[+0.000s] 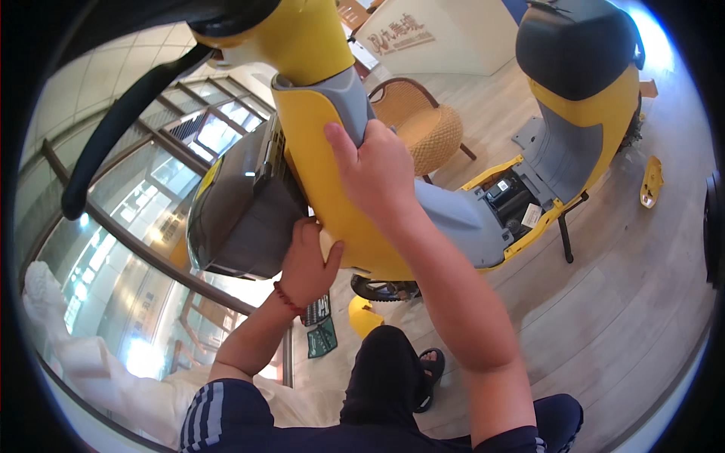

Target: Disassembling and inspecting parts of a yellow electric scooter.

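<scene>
A yellow-and-grey electric scooter stands before me, its yellow front panel rising close to my knees. Around the far edge of the panel, where it meets the grey inner cover, my right hand is closed, thumb lying on the yellow face. My left hand is lower, at the panel's left edge. Its thumb rests on the yellow surface, and its fingers curl in beside the black front box, their tips partly hidden. Above both hands is the yellow handlebar cover, with a black brake lever reaching left.
The scooter's floorboard compartment is uncovered, showing black parts inside. A kickstand props it. Loose yellow parts lie on the wooden floor. Near my feet is a green tool case. A wicker chair stands behind; windows run along the left.
</scene>
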Motion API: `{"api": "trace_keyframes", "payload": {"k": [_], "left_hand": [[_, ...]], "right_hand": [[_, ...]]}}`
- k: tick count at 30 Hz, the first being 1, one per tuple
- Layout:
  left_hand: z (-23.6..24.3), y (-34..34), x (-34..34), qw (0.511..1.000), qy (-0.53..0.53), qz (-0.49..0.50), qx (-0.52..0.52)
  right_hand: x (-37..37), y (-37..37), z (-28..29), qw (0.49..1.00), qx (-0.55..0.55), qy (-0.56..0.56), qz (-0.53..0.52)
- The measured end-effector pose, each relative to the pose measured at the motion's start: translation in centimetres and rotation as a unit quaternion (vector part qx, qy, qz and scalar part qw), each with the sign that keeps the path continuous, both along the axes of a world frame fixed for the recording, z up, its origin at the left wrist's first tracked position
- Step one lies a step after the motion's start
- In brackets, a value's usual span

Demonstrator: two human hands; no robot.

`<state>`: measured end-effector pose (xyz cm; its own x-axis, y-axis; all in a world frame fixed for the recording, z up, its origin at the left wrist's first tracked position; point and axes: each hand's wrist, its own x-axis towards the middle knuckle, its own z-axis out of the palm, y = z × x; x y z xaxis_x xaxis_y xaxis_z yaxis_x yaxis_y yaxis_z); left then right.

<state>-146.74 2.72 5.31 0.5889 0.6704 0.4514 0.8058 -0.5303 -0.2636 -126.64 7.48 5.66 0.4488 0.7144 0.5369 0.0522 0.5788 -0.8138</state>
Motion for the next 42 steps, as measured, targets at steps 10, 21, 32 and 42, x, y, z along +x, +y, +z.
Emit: {"api": "trace_keyframes", "payload": {"k": [10, 21, 32, 42], "left_hand": [[12.1, 1.6, 9.4, 0.960, 0.026, -0.170, 0.219], [19.0, 5.0, 11.1, 0.958, 0.184, -0.217, -0.043], [18.5, 6.3, 11.1, 0.953, 0.152, -0.259, -0.045], [18.5, 7.6, 10.8, 0.927, 0.040, -0.293, -0.231]], "right_hand": [[-0.4, -0.4, -0.8, 0.992, 0.007, 0.072, 0.099], [-0.1, 0.2, -1.1, 0.995, -0.007, 0.016, 0.099], [-0.1, 0.1, -1.0, 0.998, -0.014, -0.007, 0.065], [0.3, -2.3, -0.9, 0.996, 0.056, -0.027, -0.066]]}}
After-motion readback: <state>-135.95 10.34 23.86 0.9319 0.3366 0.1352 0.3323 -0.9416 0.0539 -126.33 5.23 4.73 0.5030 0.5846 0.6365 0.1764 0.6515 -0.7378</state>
